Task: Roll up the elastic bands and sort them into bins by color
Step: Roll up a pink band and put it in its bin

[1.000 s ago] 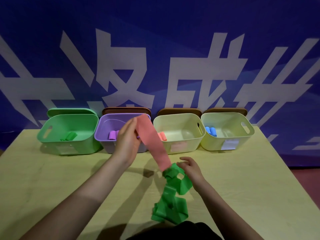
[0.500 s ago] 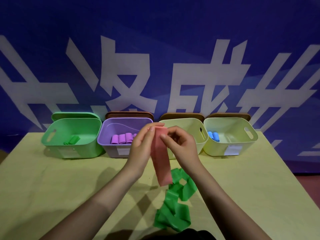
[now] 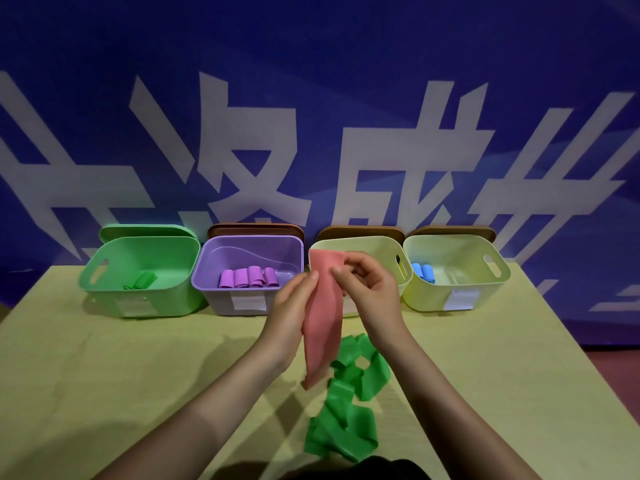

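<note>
Head view, centre of frame: both hands raised above the table (image 3: 104, 375), working the top end of a pink band (image 3: 323, 317). Left hand (image 3: 291, 306) has its fingers fairly straight along the band's left edge, thumb hidden behind; it seems to pinch the strip lightly. Right hand (image 3: 367, 289) has its fingers curled, pinching the top right corner of the same band. Band hangs flat and unrolled, lower end trailing down to just above the table, next to a loose green band (image 3: 346, 420) heaped low centre. Across the back, left to right: green bin (image 3: 104, 289) with a green roll inside; purple bin (image 3: 214, 271) with a row of purple rolls; pale yellow bin (image 3: 377, 244), partly hidden behind the hands, contents not visible; second pale yellow bin (image 3: 498, 282) with blue rolls at its left wall. Judgement: rolling of the pink band is only beginning. Risks from here: a crooked first fold would make the roll cone out sideways; the grip is at the very edge, so stretchy material could slip free and spring open; the dangling tail may drag into and snag the green heap. The two pale bins look alike, so dropping pink in with the blue rolls is possible.
</note>
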{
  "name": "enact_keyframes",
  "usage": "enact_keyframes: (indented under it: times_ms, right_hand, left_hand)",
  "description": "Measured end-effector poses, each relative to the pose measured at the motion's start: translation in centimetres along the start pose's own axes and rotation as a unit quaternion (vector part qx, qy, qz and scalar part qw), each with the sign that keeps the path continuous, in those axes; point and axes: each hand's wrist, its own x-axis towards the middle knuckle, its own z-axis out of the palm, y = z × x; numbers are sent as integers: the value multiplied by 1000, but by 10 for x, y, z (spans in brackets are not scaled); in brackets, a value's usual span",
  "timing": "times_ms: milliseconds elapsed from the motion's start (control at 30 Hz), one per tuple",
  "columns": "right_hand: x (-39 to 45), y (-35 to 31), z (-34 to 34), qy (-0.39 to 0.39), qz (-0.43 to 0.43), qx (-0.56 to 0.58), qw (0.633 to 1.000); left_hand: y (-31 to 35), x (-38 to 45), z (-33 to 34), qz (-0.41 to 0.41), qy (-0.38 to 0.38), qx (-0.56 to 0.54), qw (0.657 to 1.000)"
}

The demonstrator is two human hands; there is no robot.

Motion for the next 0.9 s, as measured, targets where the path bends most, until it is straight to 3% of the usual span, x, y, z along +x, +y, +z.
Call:
enact_keyframes:
  times_ms: [300, 567, 900]
  right_hand:
    - [-5, 1, -9, -41, -29, -35, 998]
    - [-5, 12, -22, -81, -124, -215, 965]
    - [-8, 16, -15, -68, 31, -59, 995]
  left_hand:
    - [-2, -3, -3, 30, 39, 3, 999]
    - [-6, -3, -1, -17, 43, -35, 998]
    - [-8, -3, -3, 128, 26, 135, 982]
